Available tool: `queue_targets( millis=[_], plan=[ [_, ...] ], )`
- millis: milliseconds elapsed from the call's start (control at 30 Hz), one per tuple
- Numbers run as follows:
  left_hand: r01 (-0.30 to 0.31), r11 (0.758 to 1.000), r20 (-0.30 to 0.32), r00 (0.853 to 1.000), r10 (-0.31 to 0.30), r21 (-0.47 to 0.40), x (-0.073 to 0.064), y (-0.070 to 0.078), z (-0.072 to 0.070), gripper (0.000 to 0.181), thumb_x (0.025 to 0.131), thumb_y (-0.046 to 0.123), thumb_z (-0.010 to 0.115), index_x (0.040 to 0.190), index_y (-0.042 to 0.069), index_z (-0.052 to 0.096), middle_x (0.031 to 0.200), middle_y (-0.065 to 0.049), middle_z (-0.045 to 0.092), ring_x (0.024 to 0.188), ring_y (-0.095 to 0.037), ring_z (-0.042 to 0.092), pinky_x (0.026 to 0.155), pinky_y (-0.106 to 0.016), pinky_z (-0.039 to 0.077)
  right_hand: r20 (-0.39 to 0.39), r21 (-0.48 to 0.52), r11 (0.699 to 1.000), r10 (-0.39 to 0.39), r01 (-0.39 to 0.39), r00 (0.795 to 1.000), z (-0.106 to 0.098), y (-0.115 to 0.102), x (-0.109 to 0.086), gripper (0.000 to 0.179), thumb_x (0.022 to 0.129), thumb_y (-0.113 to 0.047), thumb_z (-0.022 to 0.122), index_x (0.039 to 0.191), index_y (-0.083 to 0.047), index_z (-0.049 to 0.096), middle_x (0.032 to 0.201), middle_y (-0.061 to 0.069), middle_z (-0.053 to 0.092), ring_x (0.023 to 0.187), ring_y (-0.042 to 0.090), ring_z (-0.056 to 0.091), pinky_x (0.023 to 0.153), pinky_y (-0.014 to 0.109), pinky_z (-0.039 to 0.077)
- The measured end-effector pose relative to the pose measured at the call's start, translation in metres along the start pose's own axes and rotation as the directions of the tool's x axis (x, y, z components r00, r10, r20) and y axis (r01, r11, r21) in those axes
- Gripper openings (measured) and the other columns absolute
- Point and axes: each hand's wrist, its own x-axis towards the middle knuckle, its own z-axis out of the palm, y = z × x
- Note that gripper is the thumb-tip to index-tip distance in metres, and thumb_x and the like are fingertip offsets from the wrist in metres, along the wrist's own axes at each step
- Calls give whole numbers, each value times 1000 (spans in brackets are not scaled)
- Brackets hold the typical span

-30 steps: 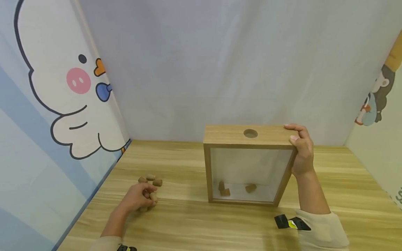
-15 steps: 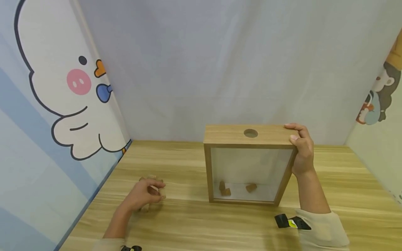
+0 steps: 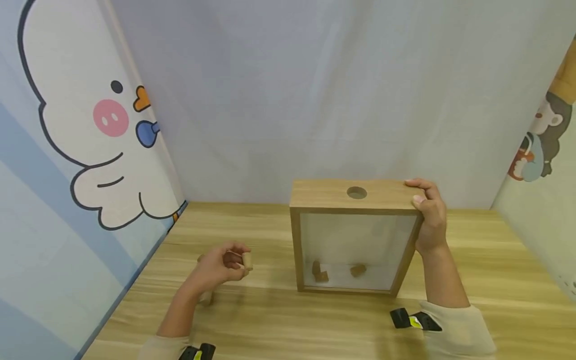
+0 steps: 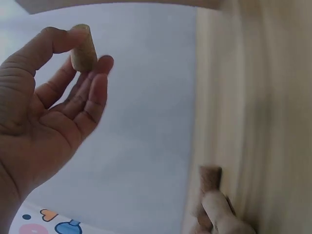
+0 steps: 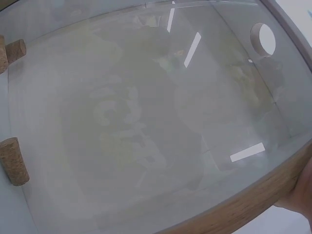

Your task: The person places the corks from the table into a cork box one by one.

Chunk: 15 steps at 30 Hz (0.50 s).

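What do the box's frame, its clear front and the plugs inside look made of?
Frame: smooth, satin wood or wood-look veneer, by its light-brown grain. Clear front: glossy glass or plastic, judging by the reflections. Plugs: likely matte cork, from the speckled surface.

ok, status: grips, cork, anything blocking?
Left grip pinches cork above tabletop. Right grip holds wooden box at upper right corner. Nothing visible between cork and top hole.

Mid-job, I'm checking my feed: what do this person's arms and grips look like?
The left grip and right grip are ungloved human hands. The left sleeve and right sleeve are plain cream. The left wrist device and right wrist device are black with yellow markings.
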Motion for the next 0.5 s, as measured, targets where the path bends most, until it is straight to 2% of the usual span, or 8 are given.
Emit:
queue_targets(
  millis=[200, 333, 500],
  plan=[
    [-31, 988, 21, 999, 35, -149, 7, 25, 4, 43, 81, -5, 67, 120, -4, 47, 109, -20, 52, 97, -31, 59, 76, -35, 52, -9, -5, 1000, -10, 10, 1000, 1, -1, -1, 32, 82, -15, 40, 102, -9, 64, 106, 12, 49, 93, 26, 42, 77, 41, 29],
    [-68, 982, 4, 998, 69, -175, 15, 39, 9, 43, 81, -7, 67, 119, -1, 48, 107, -19, 54, 95, -33, 59, 75, -37, 52, -25, 1, 1000, -8, 8, 1000, 2, -1, 1, 32, 81, -13, 40, 100, -8, 65, 103, 12, 51, 89, 25, 44, 74, 40, 32],
    [-116, 982, -80, 991, 105, -147, 21, 54, 14, 43, 80, -2, 71, 117, -1, 51, 103, -16, 55, 93, -31, 58, 73, -35, 52, -38, 16, 1000, -9, 10, 999, 6, 1, 2, 31, 79, -11, 41, 97, -5, 66, 100, 12, 52, 88, 26, 45, 72, 40, 33]
  ],
)
